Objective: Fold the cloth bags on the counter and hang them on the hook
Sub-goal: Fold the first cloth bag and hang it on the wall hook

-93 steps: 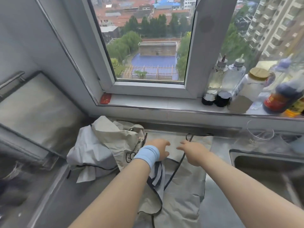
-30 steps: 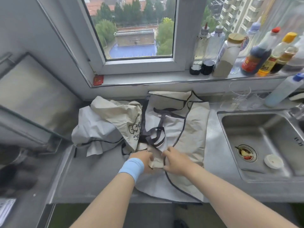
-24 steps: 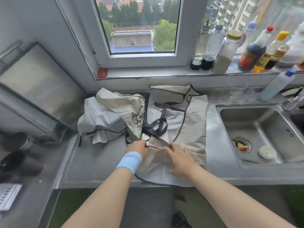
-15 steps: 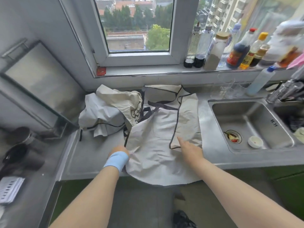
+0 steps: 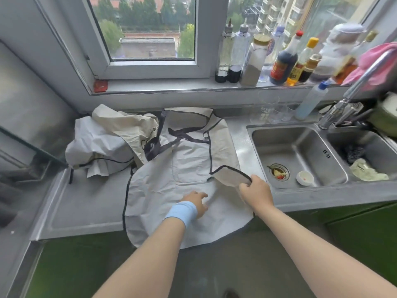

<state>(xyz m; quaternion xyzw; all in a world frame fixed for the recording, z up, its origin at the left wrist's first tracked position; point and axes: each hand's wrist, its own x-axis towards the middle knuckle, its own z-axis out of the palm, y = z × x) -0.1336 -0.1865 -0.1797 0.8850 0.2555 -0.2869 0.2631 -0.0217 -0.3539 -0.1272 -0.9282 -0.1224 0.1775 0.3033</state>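
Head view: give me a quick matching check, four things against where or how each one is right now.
Things:
1. left hand
2. right hand
3. crumpled cloth bags
4. small white cup

States:
A. lies in the sink
B. pinches a dark-trimmed corner of the spread cloth bag
C. heaped at the counter's left
D. rests flat on the spread cloth bag

Pairs: 1-D, 2-B, 3-C, 4-A
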